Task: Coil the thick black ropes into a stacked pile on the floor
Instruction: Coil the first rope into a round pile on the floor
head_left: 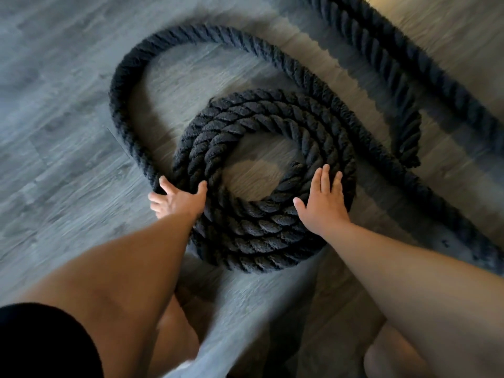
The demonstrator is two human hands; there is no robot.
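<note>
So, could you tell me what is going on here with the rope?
A person is coiling a thick black rope on the floor. The coil already has several turns. The right hand lies flat on the coil, and the left hand grips the loose loop where it meets the coil. More rope lies uncoiled beyond.

Left hand (178,199) grasps the loose rope (131,77) beside the coil (261,227); right hand (324,203) lies flat on it.

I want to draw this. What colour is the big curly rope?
Black, with a twisted pattern. The head view shows the coiled rope.
</note>
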